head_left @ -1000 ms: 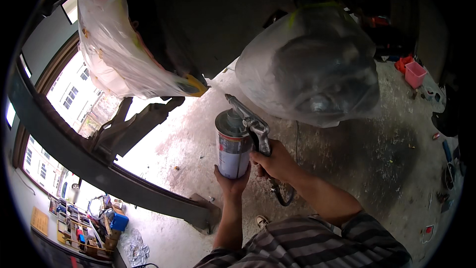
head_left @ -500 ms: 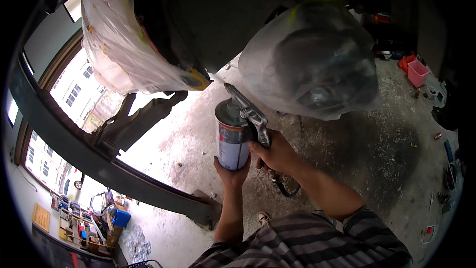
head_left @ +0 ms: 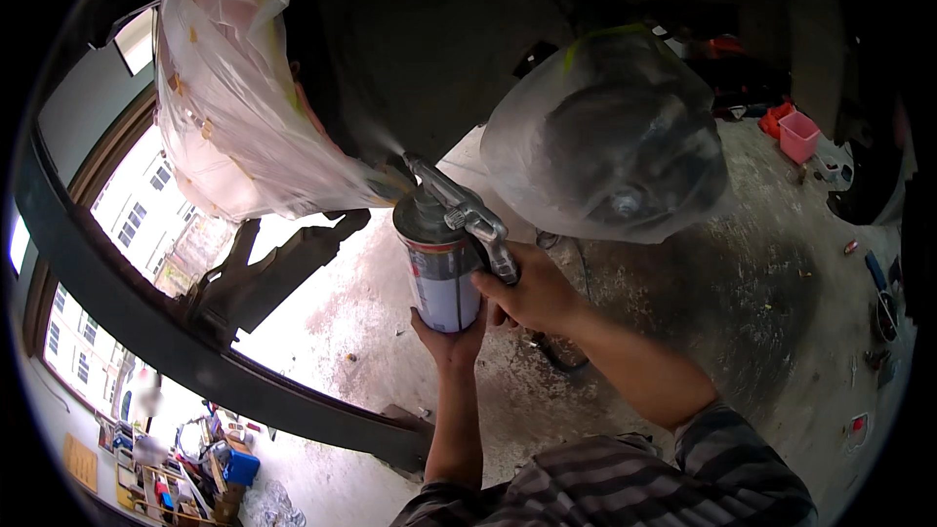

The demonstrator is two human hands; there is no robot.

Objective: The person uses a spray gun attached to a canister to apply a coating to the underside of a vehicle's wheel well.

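In my right hand (head_left: pixel 539 291) is the handle of a metal spray gun (head_left: pixel 467 211), fingers wrapped around it. Below the gun's head hangs a cylindrical can (head_left: pixel 445 283) with a pale label and a dark top. My left hand (head_left: pixel 449 340) cups this can from underneath, fingers curled round its base. A faint mist leaves the nozzle toward a dark surface (head_left: pixel 410 59) above. Just right of the gun, clear plastic wraps a large round wheel-like shape (head_left: pixel 605 146). Translucent plastic sheeting (head_left: pixel 234 127) drapes the pale panel to the left, close to the nozzle.
A long dark beam (head_left: pixel 244 381) crosses the lower left, with a dark metal bracket (head_left: pixel 264 283) behind it. A hose (head_left: pixel 561 356) trails below my right hand. At the right stand a pink bucket (head_left: pixel 798 137) and scattered tools; boxes and clutter (head_left: pixel 185 473) fill the lower left.
Both hands have carried the spray gun and can slightly left, and the nozzle has risen toward the dark surface. The view has shifted a little. My grip looks the same.
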